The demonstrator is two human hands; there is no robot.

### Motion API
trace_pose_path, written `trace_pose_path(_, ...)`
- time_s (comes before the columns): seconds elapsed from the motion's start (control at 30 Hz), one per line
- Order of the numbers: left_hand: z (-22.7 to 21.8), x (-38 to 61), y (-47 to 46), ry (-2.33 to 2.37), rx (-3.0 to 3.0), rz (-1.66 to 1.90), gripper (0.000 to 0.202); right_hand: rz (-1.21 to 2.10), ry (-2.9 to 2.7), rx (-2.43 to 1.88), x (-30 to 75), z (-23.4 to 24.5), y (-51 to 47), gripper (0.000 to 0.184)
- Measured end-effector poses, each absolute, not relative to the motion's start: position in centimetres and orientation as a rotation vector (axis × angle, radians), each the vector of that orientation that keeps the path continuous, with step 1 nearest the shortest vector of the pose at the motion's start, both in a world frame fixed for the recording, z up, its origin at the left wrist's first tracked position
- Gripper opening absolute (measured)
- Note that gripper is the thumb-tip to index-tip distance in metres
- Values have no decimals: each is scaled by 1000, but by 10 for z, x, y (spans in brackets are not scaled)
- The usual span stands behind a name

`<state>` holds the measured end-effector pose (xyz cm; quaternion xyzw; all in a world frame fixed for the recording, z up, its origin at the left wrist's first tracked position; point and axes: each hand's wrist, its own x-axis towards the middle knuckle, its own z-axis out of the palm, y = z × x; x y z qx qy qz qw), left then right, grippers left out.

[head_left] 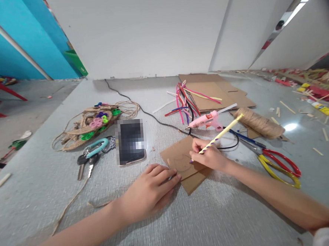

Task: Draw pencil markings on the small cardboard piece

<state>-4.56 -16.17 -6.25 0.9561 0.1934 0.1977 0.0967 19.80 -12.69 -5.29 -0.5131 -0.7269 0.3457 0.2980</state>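
Observation:
My right hand (pixel 208 155) grips a yellow pencil (pixel 222 132) with purple marks, its tip down at a piece of brown cardboard (pixel 188 173). Faint curved lines show on the cardboard, left of the pencil tip. My left hand (pixel 154 186) lies flat on the table with fingers stretched out, the fingertips at the cardboard's left edge. A second cardboard layer sticks out beneath the first. Just beyond my right hand lies a pink glue gun (pixel 206 120) with a glue stick in its back.
Scissors (pixel 278 168) with red and yellow handles and a twine roll (pixel 260 122) lie at right. Pipe cleaners (pixel 184 103) and cardboard sheets (pixel 221 93) are behind. At left are a phone (pixel 131 143), keys (pixel 85 163) and a twine bundle (pixel 90 122). A black cord (pixel 150 114) crosses the table.

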Motion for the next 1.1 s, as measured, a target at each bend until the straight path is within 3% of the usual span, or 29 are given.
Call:
trace_pose_path(0.5, -61, -45, -162, 564, 2834, 606, 36, 885, -1942, -1345, 197, -54, -126, 21)
trace_pose_path(0.7, -63, -46, -162, 579, 2819, 585, 36, 892, -1572, -1304, 195, -47, -127, 25)
trace_pose_path(0.97, -64, -45, -162, 626, 2836, 586, 36, 1071, -1957, -1283, 163, -43, -137, 19)
trace_pose_path(1.1, -63, -45, -162, 611, 2838, 581, 35, 818, -1970, -1267, 159, -49, -141, 22)
